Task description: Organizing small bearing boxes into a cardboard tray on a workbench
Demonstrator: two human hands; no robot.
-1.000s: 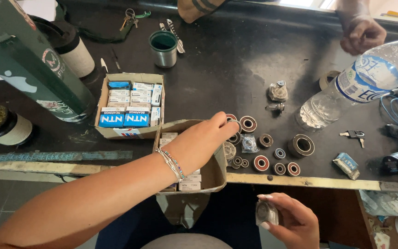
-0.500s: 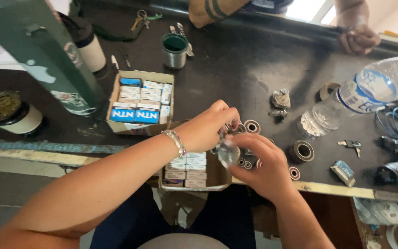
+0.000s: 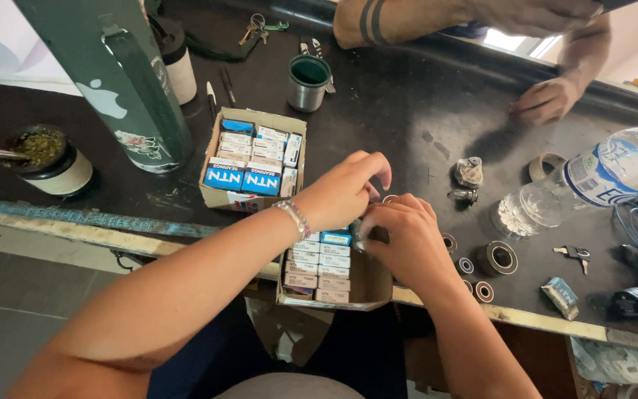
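Both hands meet over the dark workbench (image 3: 407, 103), left hand (image 3: 345, 193) and right hand (image 3: 400, 240) pinching a small part hidden between their fingers, near cardboard box (image 3: 334, 295) overhanging the edge

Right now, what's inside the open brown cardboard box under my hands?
The open brown cardboard box holds rows of small white and blue cartons. The left hand and right hand cover its far end, hiding whatever lies there.

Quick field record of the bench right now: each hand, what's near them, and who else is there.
left hand: meets the right hand over the near box
right hand: pinches a small item, mostly hidden
near box: open cardboard, small cartons in rows, overhangs bench edge
far box: open, blue and white cartons
loose bearings: right of the hands
other person's hand: rests on far bench side
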